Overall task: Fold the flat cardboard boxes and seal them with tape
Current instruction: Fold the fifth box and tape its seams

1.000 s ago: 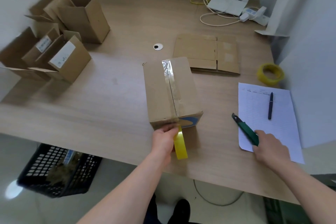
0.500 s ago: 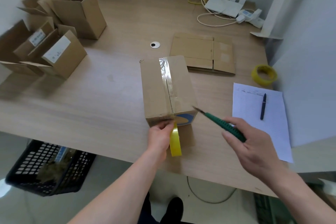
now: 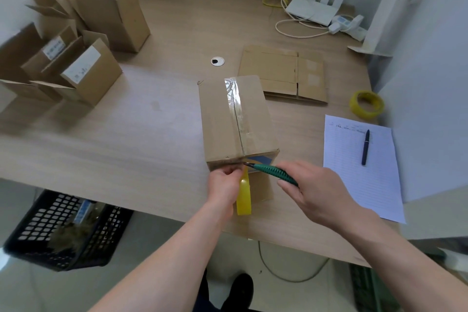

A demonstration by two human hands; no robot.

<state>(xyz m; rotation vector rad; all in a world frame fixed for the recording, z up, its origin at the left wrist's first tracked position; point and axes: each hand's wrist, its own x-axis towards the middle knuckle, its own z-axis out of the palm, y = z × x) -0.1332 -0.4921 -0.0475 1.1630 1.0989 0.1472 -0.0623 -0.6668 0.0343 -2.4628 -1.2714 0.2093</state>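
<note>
The table [image 3: 152, 134] holds my taped box [image 3: 235, 121] near its front edge. My left hand [image 3: 224, 186] grips the tape roll [image 3: 243, 197] against the box's near face. My right hand [image 3: 314, 190] grasps the cutter [image 3: 272, 172], blade tip at the tape.

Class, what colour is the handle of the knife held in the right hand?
Green, on the knife in the right hand; head view.

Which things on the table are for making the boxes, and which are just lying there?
For the job: taped box, tape roll in the left hand, green cutter in the right hand, flat cardboard.

Just lying about: paper, pen, router.
</note>
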